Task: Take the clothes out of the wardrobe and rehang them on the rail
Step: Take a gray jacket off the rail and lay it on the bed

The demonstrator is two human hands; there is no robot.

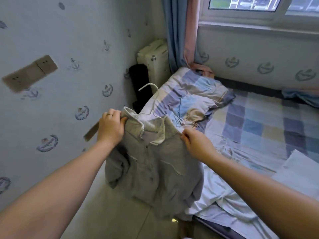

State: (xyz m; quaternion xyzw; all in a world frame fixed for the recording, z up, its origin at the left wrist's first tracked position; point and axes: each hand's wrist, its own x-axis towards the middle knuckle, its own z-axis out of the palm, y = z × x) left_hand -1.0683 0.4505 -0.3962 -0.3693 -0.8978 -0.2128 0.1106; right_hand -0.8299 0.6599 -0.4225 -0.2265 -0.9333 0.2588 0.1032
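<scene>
The person holds a grey zip-up jacket (155, 166) up in front of them, above the floor (107, 213) and against the near corner of the bed (259, 128). The jacket is on a thin white hanger (150, 84), whose hook sticks up out of the collar and leans toward the wall. The zip is closed and the lower part of the jacket hangs crumpled, its right edge brushing the pale sheet.

The left hand (110, 128) grips the jacket at the collar on its left shoulder; its fingers (117, 116) are curled over the fabric with the thumb pressed in from the front, and a ring shows on one finger. The right hand (196, 144) is at the other shoulder, where its fingers (185, 135) are bunched together, pinching the cloth at the seam.

The bed carries a checked blue, purple and beige sheet, with a matching pillow (195, 95) at its head. Blue and pink curtains (174, 31) hang in the corner beside the window (259, 7). A white boxy case (153, 57) stands upright in the corner below them, with something black in front of it. Beige wall sockets (29, 73) sit on the patterned wallpaper to the left
</scene>
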